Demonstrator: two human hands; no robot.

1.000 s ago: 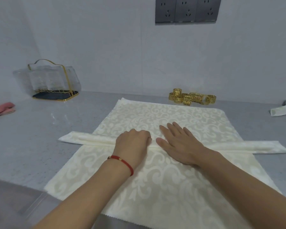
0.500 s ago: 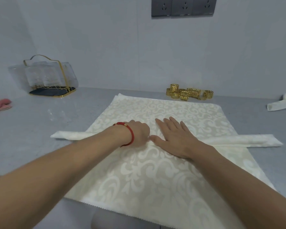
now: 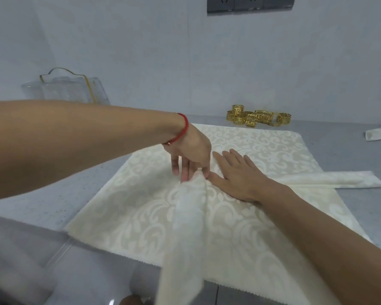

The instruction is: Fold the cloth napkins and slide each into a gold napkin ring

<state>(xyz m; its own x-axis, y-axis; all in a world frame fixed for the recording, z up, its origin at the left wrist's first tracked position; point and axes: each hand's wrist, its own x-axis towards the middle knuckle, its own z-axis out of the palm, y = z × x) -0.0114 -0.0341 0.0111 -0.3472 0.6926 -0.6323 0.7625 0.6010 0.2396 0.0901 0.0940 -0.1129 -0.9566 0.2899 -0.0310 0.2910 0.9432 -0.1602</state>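
Observation:
A cream patterned napkin [image 3: 262, 148] lies flat on the grey counter. Across it runs a long folded cream napkin strip [image 3: 330, 179], its right half still lying on the cloth. My left hand [image 3: 191, 155], with a red bracelet at the wrist, pinches the strip at its middle, and the strip's left half [image 3: 185, 238] now hangs toward me over the counter's front edge. My right hand [image 3: 238, 172] presses flat on the strip just right of the pinch. Several gold napkin rings [image 3: 257, 117] sit in a cluster behind the flat napkin.
A clear glass holder with a gold wire frame [image 3: 70, 89] stands at the back left by the wall. A rolled cream napkin [image 3: 379, 134] lies at the far right. Dark wall sockets [image 3: 249, 4] are above. The counter's front edge [image 3: 57, 254] runs close to me.
My left hand has pinched the strip's middle and swung its left half round toward me, so it now points over the front edge. My right hand stayed pressed flat.

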